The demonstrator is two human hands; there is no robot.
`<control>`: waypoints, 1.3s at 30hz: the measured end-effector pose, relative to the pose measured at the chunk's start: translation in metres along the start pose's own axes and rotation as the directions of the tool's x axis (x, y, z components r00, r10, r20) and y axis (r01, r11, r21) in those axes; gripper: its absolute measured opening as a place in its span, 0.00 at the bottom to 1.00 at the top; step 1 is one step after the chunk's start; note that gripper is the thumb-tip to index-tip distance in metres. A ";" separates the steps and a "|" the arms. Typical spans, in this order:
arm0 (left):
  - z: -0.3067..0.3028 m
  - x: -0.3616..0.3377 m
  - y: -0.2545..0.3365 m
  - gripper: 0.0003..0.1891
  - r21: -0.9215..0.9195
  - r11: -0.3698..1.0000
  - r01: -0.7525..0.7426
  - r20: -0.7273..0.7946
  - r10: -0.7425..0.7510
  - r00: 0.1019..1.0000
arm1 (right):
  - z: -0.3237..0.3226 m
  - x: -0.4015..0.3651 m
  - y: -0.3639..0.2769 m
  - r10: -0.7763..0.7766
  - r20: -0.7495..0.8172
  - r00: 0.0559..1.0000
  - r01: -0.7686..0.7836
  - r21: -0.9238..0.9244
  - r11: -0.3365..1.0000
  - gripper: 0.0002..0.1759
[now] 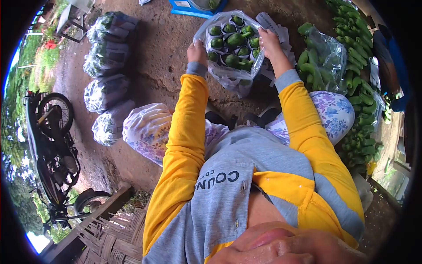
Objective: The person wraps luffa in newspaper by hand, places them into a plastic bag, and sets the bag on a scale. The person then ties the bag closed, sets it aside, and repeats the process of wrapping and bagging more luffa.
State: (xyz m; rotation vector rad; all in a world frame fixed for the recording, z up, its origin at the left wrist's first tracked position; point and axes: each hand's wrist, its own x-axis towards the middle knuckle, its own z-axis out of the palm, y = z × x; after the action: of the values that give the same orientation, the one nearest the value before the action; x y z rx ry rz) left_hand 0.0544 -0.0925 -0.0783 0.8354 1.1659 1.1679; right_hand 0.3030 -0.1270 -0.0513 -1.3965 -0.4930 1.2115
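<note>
Yr L hand & R hand pinch opp. sides of the clear plastic bag at its rim, fingers curled; bag's in front of you, btwn hands, packed w/ green veg; 4 filled bags off L, veg pile R

Four stuffed, clear plastic bags in a row; one open, clear plastic bag between one bare left hand and one bare right hand. About a dozen plump green vegetables visible inside. One black motorbike, two wheels; one blue weighing scale. Slender green vegetables at right, too many to count.
</note>
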 end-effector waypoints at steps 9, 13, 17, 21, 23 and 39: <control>0.026 -0.048 0.060 0.13 -0.156 0.988 -0.018 0.047 0.026 0.999 | 0.033 -0.051 -0.047 -0.076 0.234 0.969 0.083 -0.018 0.996 0.09; 0.020 -0.040 0.033 0.12 -0.158 0.986 0.057 0.007 -0.057 0.998 | 0.030 -0.036 -0.020 -0.013 0.210 0.978 -0.005 0.084 0.996 0.10; 0.018 -0.041 0.032 0.11 -0.231 0.972 0.036 0.047 -0.026 0.999 | 0.028 -0.039 -0.024 -0.010 0.233 0.972 -0.001 0.046 0.999 0.09; 0.024 -0.046 0.043 0.12 -0.300 0.953 0.047 0.099 -0.018 0.995 | 0.025 -0.046 -0.031 -0.066 0.287 0.956 0.052 0.056 0.997 0.09; 0.031 -0.048 0.036 0.12 -0.265 0.961 0.080 0.081 -0.061 0.995 | 0.021 -0.040 -0.022 -0.037 0.274 0.961 0.014 0.086 0.996 0.09; 0.027 -0.028 0.042 0.10 -0.223 0.964 0.143 0.025 -0.141 0.990 | 0.003 0.008 -0.012 0.107 0.304 0.947 -0.139 0.086 0.987 0.08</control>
State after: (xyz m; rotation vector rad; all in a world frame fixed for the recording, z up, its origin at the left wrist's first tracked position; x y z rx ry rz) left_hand 0.0704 -0.1077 -0.0260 0.5753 1.0461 1.1510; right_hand 0.3080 -0.1160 -0.0430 -1.1719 -0.5464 1.5408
